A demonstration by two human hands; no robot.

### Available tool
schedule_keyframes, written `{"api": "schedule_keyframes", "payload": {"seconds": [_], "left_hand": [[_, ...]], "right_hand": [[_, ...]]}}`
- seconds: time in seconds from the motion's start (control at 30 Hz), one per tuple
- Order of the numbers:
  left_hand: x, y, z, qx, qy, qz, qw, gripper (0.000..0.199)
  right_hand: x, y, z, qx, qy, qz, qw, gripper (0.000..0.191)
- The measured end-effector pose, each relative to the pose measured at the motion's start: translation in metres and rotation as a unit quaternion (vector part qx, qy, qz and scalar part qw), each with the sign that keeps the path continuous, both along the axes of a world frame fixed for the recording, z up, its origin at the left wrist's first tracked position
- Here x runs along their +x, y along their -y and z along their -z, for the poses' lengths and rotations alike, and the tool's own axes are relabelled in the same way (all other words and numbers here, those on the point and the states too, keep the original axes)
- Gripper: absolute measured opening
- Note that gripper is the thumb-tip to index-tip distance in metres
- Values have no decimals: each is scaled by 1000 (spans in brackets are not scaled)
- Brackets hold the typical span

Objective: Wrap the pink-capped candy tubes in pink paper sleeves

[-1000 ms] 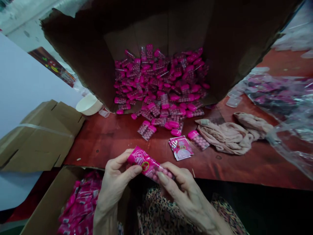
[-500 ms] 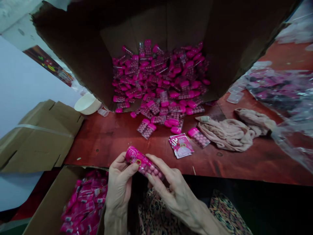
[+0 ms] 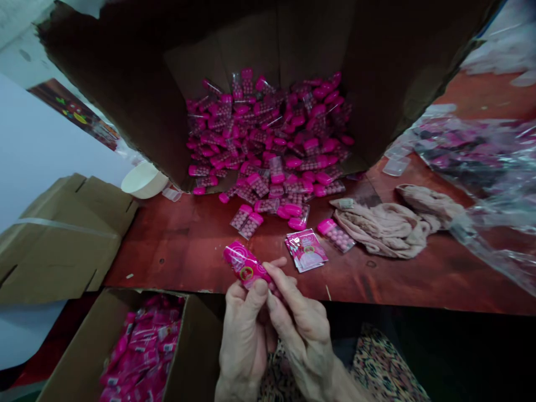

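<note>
Glossy pink film is wrapping the far part of the sleeved candy bottle [image 3: 246,267], which both hands are gripping between them, its free end slanting up and leftward past the fingertips. The left hand [image 3: 243,335] is standing nearly upright, thumb pressing near the bottle's printed front, the other fingers curling behind and mostly hiding. The right hand [image 3: 304,335] is slanting in from the lower right, index finger and thumb pinching the near end, with a little of the pink filling showing beside them. Another fingertip is poking out just behind; whose it is, I cannot tell.

Running sideways close to the fingers is the front edge of the red tabletop [image 3: 176,251], and open surface is stretching left of them as far as the folded cardboard [image 3: 62,234]. Right of the fingers, a stack of pink sachets [image 3: 307,249] is lying nearby, narrowing the room there, with a loose pink-capped bottle [image 3: 336,234] and a crumpled cloth [image 3: 389,229] lying farther right. Beyond the fingers, a heap of pink-capped bottles [image 3: 268,134] is spilling over the lip of a large carton [image 3: 389,84]. Below and left, a smaller box [image 3: 196,335] is holding pink packets [image 3: 144,346]
</note>
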State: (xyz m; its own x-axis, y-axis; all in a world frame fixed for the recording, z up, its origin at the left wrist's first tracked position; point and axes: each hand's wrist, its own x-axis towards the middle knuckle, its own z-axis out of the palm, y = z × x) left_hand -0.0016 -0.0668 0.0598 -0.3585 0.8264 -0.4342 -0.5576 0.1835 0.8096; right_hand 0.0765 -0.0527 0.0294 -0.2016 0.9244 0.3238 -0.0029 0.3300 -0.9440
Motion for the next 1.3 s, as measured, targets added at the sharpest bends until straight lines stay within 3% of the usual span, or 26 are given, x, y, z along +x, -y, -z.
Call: {"api": "schedule_keyframes", "payload": {"seconds": [0.1, 0.2, 0.37, 0.57, 0.67, 0.93, 1.13, 1.23, 1.3], "left_hand": [[3, 1, 2, -17, 63, -2, 998, 28], [-1, -1, 5, -16, 50, -22, 998, 32], [-28, -8, 7, 84, -116, -132, 981, 28], [-60, -7, 2, 77, -201, -76, 974, 21], [-59, -6, 5, 88, -282, -107, 949, 13], [-41, -10, 16, 85, -444, -171, 875, 9], [-35, -15, 21, 101, -530, -191, 820, 5], [-31, -18, 20, 114, -527, -208, 816, 6], [-29, -21, 18, 115, -483, -222, 840, 6]], "right_hand": [[-2, 3, 1, -16, 3, 12, 1000, 40], [-7, 2, 4, -58, -11, -25, 998, 38], [-6, -1, 10, -208, -68, -139, 966, 43], [1, -10, 8, -242, -68, -208, 945, 43], [0, -12, 6, -261, -42, -202, 943, 39], [5, -12, -8, -172, 27, -131, 976, 35], [5, -12, 5, -148, 36, -128, 980, 39], [2, -6, 12, -84, 52, -75, 992, 42], [0, -4, 14, -13, 60, -41, 997, 41]]}}
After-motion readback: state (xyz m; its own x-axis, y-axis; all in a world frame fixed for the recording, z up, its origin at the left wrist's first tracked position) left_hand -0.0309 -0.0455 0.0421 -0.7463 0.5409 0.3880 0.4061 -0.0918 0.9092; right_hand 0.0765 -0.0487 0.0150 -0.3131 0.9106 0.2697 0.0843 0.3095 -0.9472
